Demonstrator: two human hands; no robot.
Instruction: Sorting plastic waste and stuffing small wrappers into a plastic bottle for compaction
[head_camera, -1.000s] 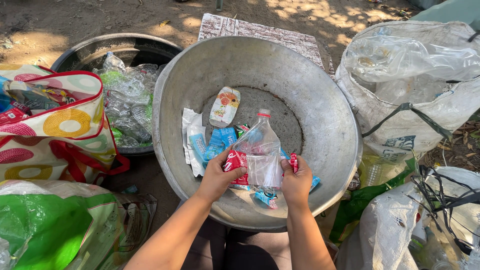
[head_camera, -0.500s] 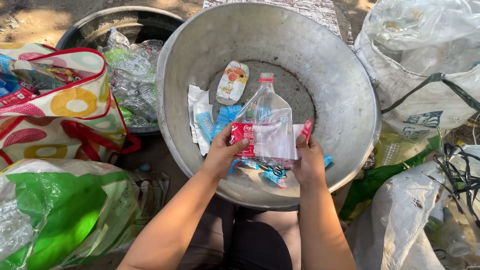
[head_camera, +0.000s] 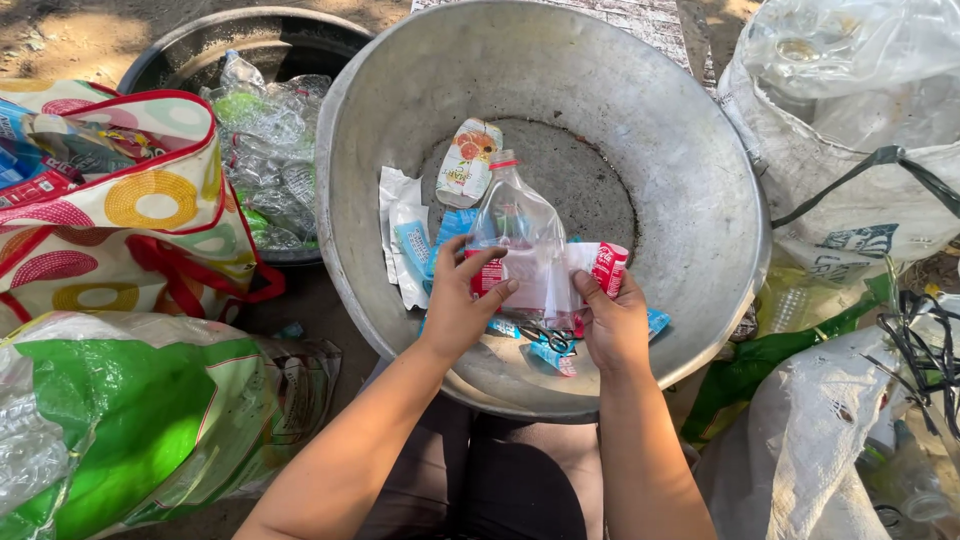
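Two hands over a crowded basin (head_camera: 680, 200).
Our left hand (head_camera: 455, 305) clamps the bottle (head_camera: 520, 240); our right hand (head_camera: 612, 320) pinches its label (head_camera: 600, 265); bags hem the rim.

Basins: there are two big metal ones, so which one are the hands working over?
The pale grey basin holding loose labels; both hands grip a bottle there. The dark one holds crushed bottles.

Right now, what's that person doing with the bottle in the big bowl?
A person holds a squashed clear plastic bottle over a big metal basin. The left hand grips the bottle's side, and the right hand pinches its red-and-white label, which sticks out sideways from the bottle. Loose labels and wrappers lie in the basin's bottom. A darker basin of crushed clear bottles sits to the left, with a colourful bag beside it.
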